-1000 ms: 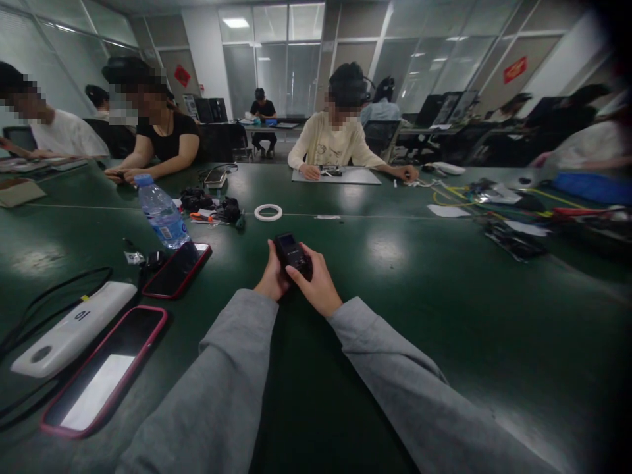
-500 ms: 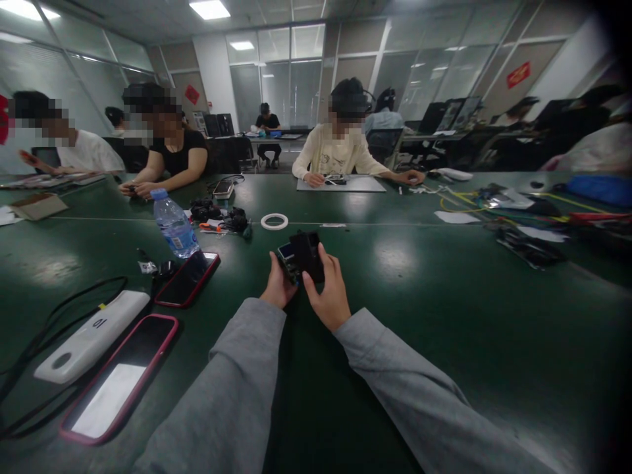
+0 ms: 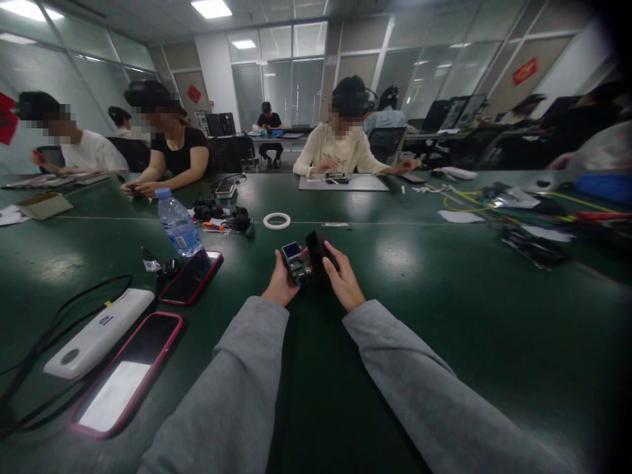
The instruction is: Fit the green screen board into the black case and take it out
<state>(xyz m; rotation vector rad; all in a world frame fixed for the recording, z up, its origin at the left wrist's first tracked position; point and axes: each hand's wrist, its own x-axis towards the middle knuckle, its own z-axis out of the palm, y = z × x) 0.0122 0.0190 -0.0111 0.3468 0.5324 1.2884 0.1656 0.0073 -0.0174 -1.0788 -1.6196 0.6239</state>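
Above the green table (image 3: 424, 316), my left hand (image 3: 280, 282) is closed round a small circuit board (image 3: 297, 264) with a little dark screen at its upper end. The board's electronics face up, and its lower left edge is hidden by my fingers. My right hand (image 3: 343, 275) grips a black plastic cover (image 3: 316, 253), tilted on edge just right of the board. A narrow gap shows between cover and board at the top; lower down I cannot tell if they touch.
To the left lie a pink-cased phone (image 3: 129, 375), a white device marked 01 (image 3: 101, 332), a red-cased phone (image 3: 192, 278) and a water bottle (image 3: 178, 224). A white tape roll (image 3: 276, 221) lies beyond my hands. Across the table a person (image 3: 340, 145) works at a grey mat.
The black cover has moved right and tilted away from the circuit board, so the board's screen and parts now show. My right hand moved right with it.
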